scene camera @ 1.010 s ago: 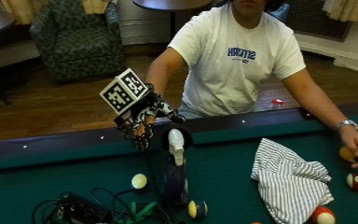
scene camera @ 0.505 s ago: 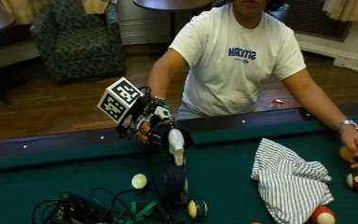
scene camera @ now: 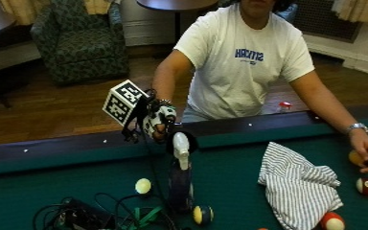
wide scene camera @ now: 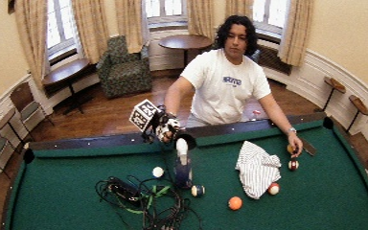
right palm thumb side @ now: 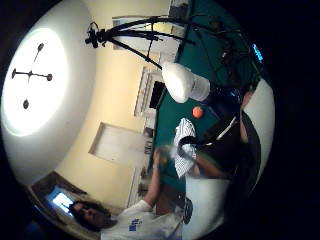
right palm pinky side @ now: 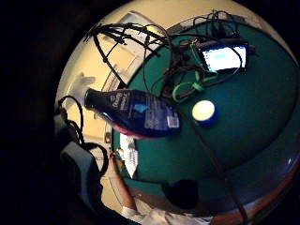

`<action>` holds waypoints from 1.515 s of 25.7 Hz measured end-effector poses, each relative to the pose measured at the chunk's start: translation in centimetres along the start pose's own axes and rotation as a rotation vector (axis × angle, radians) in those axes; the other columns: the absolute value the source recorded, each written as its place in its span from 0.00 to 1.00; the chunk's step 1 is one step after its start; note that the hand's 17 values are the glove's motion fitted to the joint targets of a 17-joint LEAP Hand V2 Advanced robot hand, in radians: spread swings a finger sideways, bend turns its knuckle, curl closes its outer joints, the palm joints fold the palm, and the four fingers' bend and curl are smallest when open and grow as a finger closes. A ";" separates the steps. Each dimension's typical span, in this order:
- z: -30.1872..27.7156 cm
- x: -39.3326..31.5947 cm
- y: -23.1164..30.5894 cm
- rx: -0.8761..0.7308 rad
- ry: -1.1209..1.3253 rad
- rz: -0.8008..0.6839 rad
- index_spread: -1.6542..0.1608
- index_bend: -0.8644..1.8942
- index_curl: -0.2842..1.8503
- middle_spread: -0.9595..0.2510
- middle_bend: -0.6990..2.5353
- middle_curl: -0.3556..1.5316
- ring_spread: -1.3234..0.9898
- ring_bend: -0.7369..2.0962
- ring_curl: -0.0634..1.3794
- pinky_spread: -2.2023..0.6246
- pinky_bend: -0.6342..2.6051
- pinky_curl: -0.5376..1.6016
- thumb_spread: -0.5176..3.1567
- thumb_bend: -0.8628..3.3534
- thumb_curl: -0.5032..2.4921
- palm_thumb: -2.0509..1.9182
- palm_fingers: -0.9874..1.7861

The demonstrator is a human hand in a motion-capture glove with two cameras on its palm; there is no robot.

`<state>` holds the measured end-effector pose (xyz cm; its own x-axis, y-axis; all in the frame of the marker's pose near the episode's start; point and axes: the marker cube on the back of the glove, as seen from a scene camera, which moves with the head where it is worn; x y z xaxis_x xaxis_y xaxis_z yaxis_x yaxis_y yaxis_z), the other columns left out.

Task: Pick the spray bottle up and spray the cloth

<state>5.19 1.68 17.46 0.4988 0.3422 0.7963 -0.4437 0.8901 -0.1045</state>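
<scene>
right now the gloved right hand [scene camera: 155, 120] sits left of centre by the spray bottle [scene camera: 181, 177] nozzle, fingers curled, seemingly holding nothing; the bottle stands upright, striped cloth [scene camera: 299, 184] lower right.

Home lounge: pool table [wide scene camera: 337, 196], armchair [wide scene camera: 125, 67], curtained windows [wide scene camera: 162, 10].

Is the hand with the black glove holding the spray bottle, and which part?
Not that I can tell. The gloved hand is right beside the white top of the spray bottle, which stands on the green table. No grip shows.
</scene>
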 end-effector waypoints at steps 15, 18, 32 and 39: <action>0.7 0.4 -0.8 -0.068 -0.103 0.085 0.77 0.43 0.35 0.63 0.42 0.52 0.49 0.58 0.43 0.70 0.46 0.52 0.39 0.20 0.36 0.74 0.76; 1.1 0.7 -0.9 -0.088 -0.088 0.077 0.76 0.40 0.34 0.64 0.40 0.50 0.50 0.56 0.41 0.69 0.44 0.50 0.40 0.20 0.36 0.74 0.74; 4.5 0.2 -2.2 -0.162 -0.042 0.048 0.72 0.36 0.31 0.64 0.35 0.45 0.51 0.46 0.33 0.78 0.31 0.43 0.42 0.20 0.35 0.73 0.62; 5.8 0.4 -3.1 -0.159 -0.049 0.064 0.71 0.35 0.29 0.64 0.34 0.44 0.51 0.45 0.32 0.80 0.29 0.41 0.42 0.20 0.34 0.74 0.63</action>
<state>2.47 -2.72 21.50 0.4347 0.3878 0.8128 -0.3481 0.9047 -0.2455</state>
